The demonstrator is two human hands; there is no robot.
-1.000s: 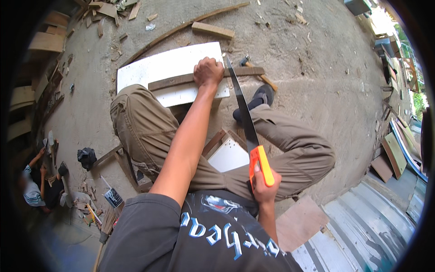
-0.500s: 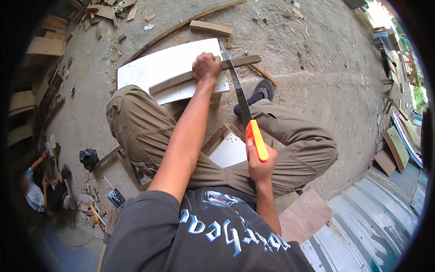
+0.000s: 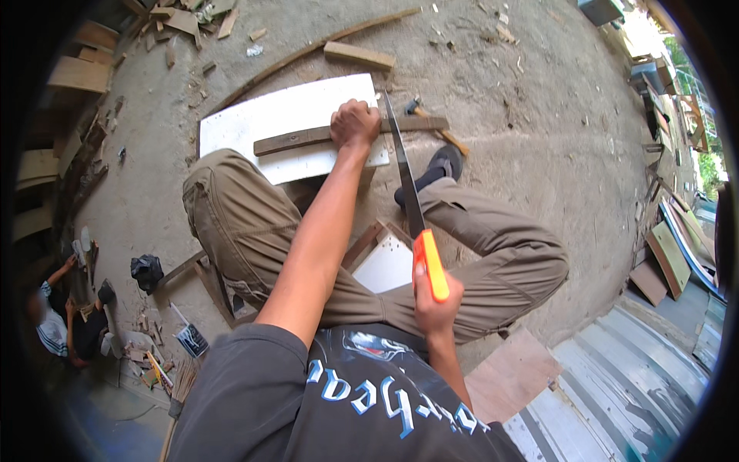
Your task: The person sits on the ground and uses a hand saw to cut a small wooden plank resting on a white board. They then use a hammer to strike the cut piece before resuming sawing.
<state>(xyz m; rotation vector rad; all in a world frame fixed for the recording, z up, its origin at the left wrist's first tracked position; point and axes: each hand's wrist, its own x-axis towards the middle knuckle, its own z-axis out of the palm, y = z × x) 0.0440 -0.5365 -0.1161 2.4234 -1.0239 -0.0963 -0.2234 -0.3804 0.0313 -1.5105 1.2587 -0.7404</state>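
My left hand (image 3: 356,123) is closed over a wooden strip (image 3: 296,139), pressing it onto a white board (image 3: 285,100). The strip's right end juts past the board's edge. In my right hand (image 3: 439,302) is the orange handle of a handsaw (image 3: 409,181). Its long dark blade points away from me and crosses the strip just right of my left hand. The teeth's contact with the wood is too small to make out. A hammer (image 3: 440,129) lies on the ground beyond the strip's overhanging end, partly hidden by it.
A short wood block (image 3: 359,56) and a long curved strip (image 3: 308,40) lie beyond the board. Wood scraps (image 3: 181,27) litter the far left. Corrugated metal sheets (image 3: 616,377) are at the lower right. Another person (image 3: 58,323) sits at the left. A black bag (image 3: 146,273) is nearby.
The saw and my right hand have drawn back toward me. The strip has turned slightly, its right end now lower in view, with my left hand still on it.
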